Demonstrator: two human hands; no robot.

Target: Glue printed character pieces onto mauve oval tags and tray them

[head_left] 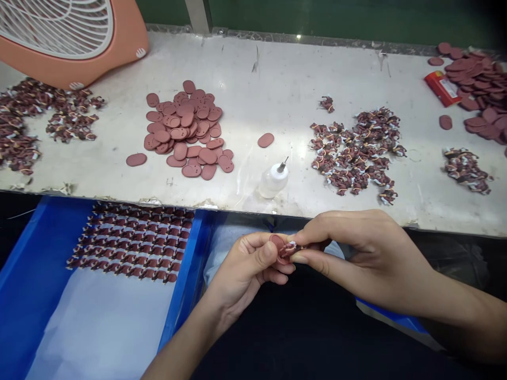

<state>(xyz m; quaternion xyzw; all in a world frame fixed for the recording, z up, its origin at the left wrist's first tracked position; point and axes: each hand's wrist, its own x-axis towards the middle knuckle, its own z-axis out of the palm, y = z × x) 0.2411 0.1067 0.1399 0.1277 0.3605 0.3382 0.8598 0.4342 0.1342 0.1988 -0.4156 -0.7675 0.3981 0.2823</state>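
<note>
Filled rows of mounted figures (137, 243) lie in the blue drawer (184, 264); loose parts are left.
One oval base (276, 241) is pinched by the left hand (241, 266), one figure (289, 249) by the right hand (372, 258); two base piles (186, 119) and one bottle (273, 181) are seen on the desk (285, 68), the figures uncountable.

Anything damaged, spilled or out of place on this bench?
Damage: the worktop's front edge is chipped and flaking in several spots. Maybe misplaced: a red box lies against the right-hand disc pile, unlike anything around it. One oval disc sits apart near the white bottle. No clear spill.
</note>
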